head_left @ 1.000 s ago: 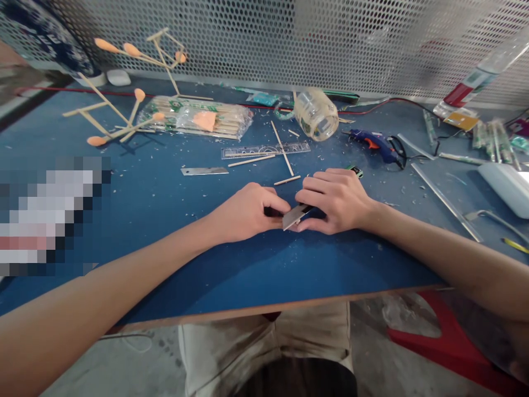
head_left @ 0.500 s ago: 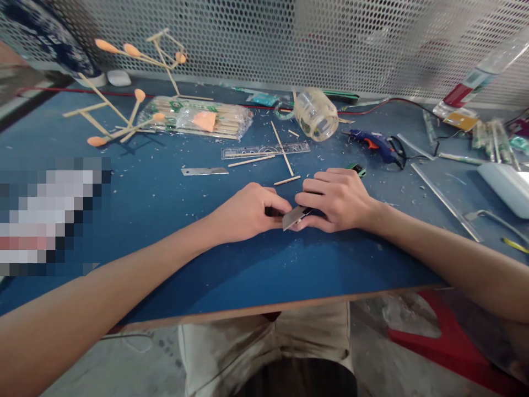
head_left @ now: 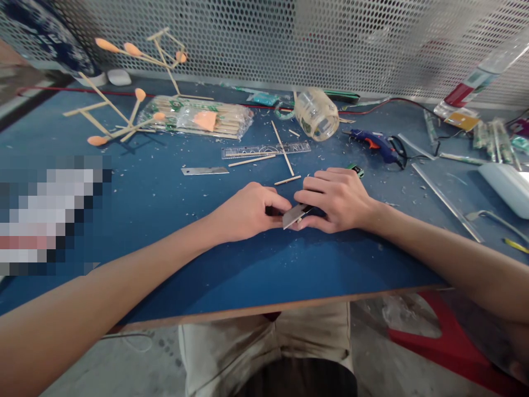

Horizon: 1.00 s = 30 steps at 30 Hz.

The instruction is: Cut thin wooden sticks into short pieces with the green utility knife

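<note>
My right hand (head_left: pixel 335 198) is closed narrow around a blade (head_left: pixel 292 216), thumb below and fingers folded over the top, so only the grey slanted tip pokes out to the left, low against the worktop (head_left: pixel 264 270). My left hand (head_left: pixel 248 212) is curled tight, thumb and forefinger pinched together right against that tip; something small and dark sits between them, but I cannot tell what it is. Both hands rest on the blue worktop near its middle, the two touching or almost touching at the blade

Just beyond my right knuckles a green and black end (head_left: pixel 356 169) shows; I cannot tell whether it belongs to what I hold. A short stick (head_left: pixel 287 180) lies just beyond my hands, and a longer stick (head_left: pixel 282 148) slants across a clear ruler (head_left: pixel 266 149) farther out. A loose blade (head_left: pixel 204 171) lies flat to the left of them. At the far side are a bag of sticks (head_left: pixel 194 117), a stick frame with orange tips (head_left: pixel 119 118) to its left, a roll of clear tape (head_left: pixel 316 114) and, to the right, a blue glue gun (head_left: pixel 374 143). Small shavings are scattered over the worktop
</note>
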Each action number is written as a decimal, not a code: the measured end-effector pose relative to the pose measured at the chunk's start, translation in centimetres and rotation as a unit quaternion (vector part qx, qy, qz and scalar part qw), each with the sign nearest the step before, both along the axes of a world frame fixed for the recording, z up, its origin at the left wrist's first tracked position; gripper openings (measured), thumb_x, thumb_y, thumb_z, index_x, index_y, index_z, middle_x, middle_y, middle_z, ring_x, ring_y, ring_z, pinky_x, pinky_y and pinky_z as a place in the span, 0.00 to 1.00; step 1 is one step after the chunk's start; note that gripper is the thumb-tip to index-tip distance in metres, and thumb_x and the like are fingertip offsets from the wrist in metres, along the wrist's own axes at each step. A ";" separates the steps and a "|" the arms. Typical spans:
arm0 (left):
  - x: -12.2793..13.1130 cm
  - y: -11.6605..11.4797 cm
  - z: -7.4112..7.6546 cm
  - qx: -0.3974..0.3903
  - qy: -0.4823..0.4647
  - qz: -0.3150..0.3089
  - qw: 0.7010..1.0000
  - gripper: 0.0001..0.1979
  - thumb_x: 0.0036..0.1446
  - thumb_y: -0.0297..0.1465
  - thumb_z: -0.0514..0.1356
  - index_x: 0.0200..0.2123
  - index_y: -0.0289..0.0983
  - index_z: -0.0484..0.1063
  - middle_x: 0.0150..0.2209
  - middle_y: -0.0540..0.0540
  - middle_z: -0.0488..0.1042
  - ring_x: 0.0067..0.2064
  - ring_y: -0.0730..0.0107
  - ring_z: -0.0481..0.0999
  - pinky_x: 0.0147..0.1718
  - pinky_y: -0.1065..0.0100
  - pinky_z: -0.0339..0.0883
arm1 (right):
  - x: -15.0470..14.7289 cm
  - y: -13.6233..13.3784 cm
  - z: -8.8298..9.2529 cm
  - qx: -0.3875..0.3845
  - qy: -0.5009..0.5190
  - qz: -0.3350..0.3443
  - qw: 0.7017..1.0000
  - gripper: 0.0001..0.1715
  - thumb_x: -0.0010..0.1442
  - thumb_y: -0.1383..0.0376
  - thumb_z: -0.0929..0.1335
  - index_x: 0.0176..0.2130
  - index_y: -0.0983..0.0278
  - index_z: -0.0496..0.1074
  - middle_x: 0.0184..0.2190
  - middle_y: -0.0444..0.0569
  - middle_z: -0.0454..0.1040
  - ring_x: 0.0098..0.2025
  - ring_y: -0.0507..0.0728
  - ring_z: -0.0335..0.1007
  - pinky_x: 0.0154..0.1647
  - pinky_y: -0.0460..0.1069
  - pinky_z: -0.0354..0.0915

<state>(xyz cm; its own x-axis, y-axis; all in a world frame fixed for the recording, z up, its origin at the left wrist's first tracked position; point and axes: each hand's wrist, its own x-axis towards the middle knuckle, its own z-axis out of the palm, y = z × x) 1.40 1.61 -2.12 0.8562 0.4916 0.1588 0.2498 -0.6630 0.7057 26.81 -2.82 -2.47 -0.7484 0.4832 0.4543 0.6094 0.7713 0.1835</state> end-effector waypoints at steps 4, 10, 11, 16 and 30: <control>0.0 0.0 0.0 -0.008 0.000 0.003 1.000 0.25 0.69 0.55 0.64 0.29 0.44 0.86 0.28 0.50 0.82 0.32 0.68 0.76 0.36 0.64 0.64 | 0.0 0.0 0.0 0.002 -0.003 -0.004 1.000 0.34 0.74 0.35 0.61 0.42 0.59 0.78 0.34 0.45 0.76 0.33 0.56 0.64 0.34 0.53 0.51; 0.0 -0.1 0.1 -0.024 -0.001 0.004 1.000 0.21 0.68 0.53 0.66 0.31 0.45 0.87 0.28 0.52 0.83 0.33 0.68 0.77 0.36 0.65 0.64 | 0.0 0.0 0.1 0.010 -0.013 -0.001 1.000 0.34 0.75 0.36 0.61 0.41 0.60 0.77 0.32 0.45 0.74 0.32 0.55 0.62 0.33 0.53 0.49; 0.0 -0.1 0.1 -0.024 -0.001 0.004 1.000 0.21 0.68 0.53 0.66 0.31 0.45 0.87 0.28 0.51 0.83 0.33 0.68 0.77 0.36 0.65 0.65 | 0.0 0.0 0.2 0.015 -0.015 -0.001 1.000 0.34 0.75 0.37 0.61 0.41 0.60 0.77 0.32 0.45 0.74 0.32 0.55 0.61 0.33 0.53 0.49; 0.0 -0.1 0.2 -0.012 -0.011 0.004 1.000 0.18 0.69 0.47 0.66 0.32 0.45 0.87 0.27 0.52 0.82 0.30 0.70 0.75 0.36 0.66 0.65 | 0.1 -0.2 0.0 0.027 -0.022 -0.004 0.999 0.29 0.78 0.43 0.61 0.38 0.59 0.76 0.30 0.43 0.73 0.31 0.55 0.59 0.33 0.54 0.47; -0.3 -0.8 1.5 -0.112 -0.060 0.049 0.991 0.08 0.66 0.39 0.71 0.40 0.41 0.87 0.40 0.49 0.88 0.39 0.68 0.86 0.41 0.69 0.76 | 1.1 0.7 -0.4 -0.083 0.223 -0.052 0.970 0.39 0.75 0.34 0.52 0.38 0.59 0.71 0.30 0.48 0.73 0.29 0.56 0.65 0.33 0.54 0.60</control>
